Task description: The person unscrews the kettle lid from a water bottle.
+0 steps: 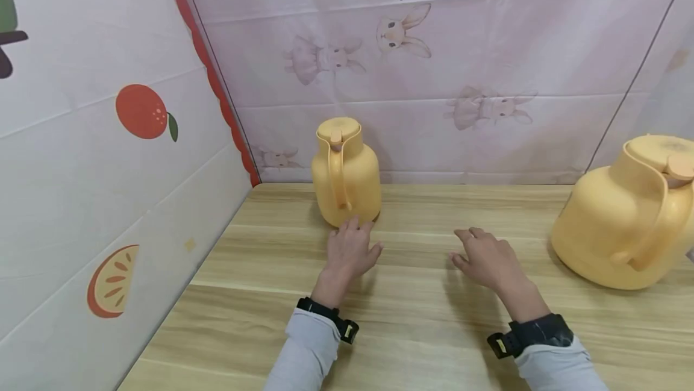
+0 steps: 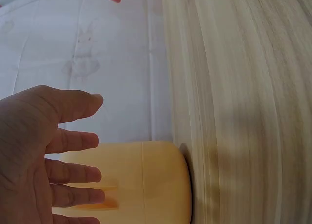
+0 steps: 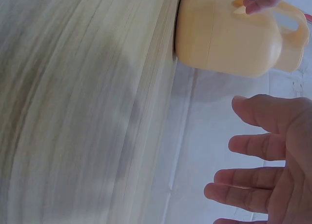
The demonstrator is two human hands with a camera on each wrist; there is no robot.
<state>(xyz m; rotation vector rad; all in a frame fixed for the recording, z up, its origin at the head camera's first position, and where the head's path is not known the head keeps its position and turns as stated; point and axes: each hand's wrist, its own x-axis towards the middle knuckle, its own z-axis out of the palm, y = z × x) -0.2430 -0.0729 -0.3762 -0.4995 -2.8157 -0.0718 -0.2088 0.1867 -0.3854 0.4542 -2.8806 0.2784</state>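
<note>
A yellow thermos jug (image 1: 355, 177) stands upright at the back left of the table, its handle facing me. My left hand (image 1: 349, 251) is stretched out just in front of its base, holding nothing. In the left wrist view the spread fingers (image 2: 73, 173) overlap the jug (image 2: 161, 180). My right hand (image 1: 488, 258) hovers over the middle of the table with relaxed fingers and an empty palm. The right wrist view has its fingers (image 3: 248, 177) apart, below the same jug (image 3: 229, 33) in the picture. Another yellow thermos jug (image 1: 607, 222) stands to the right, its handle turned right.
The wood-grain table (image 1: 417, 331) ends at a pink rabbit-print cloth (image 1: 477, 35) behind. On the left rises a white cloth wall (image 1: 65, 180) printed with fruit. Black bands (image 1: 325, 315) circle both wrists.
</note>
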